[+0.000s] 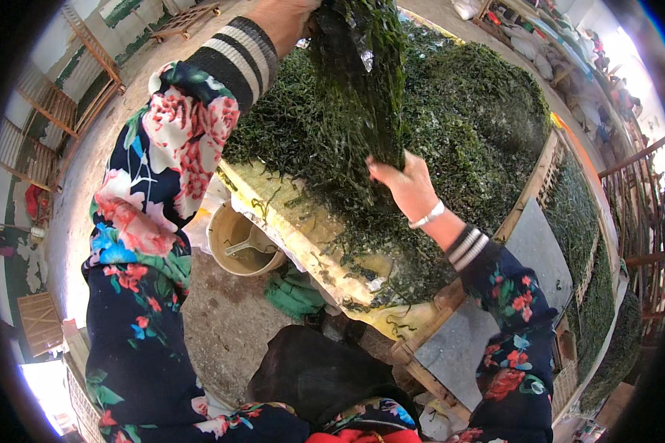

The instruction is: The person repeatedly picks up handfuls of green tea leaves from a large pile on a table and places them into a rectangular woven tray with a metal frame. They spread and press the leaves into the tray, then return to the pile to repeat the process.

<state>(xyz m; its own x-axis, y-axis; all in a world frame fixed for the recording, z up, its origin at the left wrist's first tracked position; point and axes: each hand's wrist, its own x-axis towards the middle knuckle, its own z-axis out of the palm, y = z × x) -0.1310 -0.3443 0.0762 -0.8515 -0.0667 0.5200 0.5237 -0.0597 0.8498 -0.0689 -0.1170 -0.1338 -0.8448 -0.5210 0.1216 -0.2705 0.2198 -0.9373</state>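
A long bundle of wet, dark green seaweed strands (360, 94) hangs down the upper middle of the view. My left hand (289, 19), partly cut off by the top edge, grips its upper end. Lower down, my right hand (413, 185), with a pale bangle at the wrist, closes around the bundle's lower part; its fingers are partly hidden and slightly blurred. Behind and below both hands spreads a large heap of loose seaweed (476, 99). It lies on a work surface lined with yellow plastic sheeting (310, 213), where scattered bits cling near the front edge.
Left of the work surface stands a beige bucket (217, 246) with a ladle (249, 243) in its liquid. A green bundle (291, 293) lies below it. Grey panels (543, 243) and wood-framed trays of seaweed (573, 199) border the right. Wooden racks (50, 105) line the left wall.
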